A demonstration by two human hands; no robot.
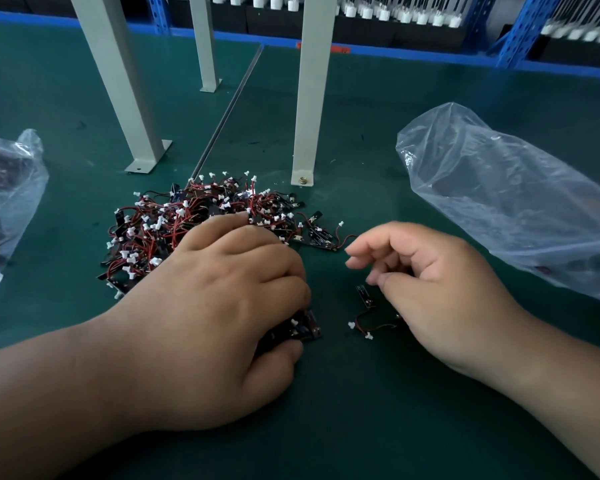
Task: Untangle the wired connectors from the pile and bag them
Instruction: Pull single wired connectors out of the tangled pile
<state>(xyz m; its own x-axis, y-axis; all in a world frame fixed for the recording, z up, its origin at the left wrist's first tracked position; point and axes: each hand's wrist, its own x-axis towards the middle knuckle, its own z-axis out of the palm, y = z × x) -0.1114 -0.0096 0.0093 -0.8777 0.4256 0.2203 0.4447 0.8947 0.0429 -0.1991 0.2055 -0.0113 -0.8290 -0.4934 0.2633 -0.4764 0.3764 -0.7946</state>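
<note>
A tangled pile of wired connectors [174, 230], small black boards with red and black wires and white plugs, lies on the green mat at centre. My left hand [222, 306] rests at the pile's near edge and grips a small stack of black boards [302, 329] between thumb and curled fingers. My right hand [426, 282] hovers to the right with fingers loosely curled, its fingertips pinching the top of one black board [364, 296]. Wires with white plugs [361, 329] trail below it. A clear plastic bag [506, 202] lies at the right.
Two grey metal posts [309, 98] [125, 91] stand bolted to the mat behind the pile. Another plastic bag [7, 188] with dark parts lies at the left edge. Blue shelving [520, 32] with white parts runs along the back.
</note>
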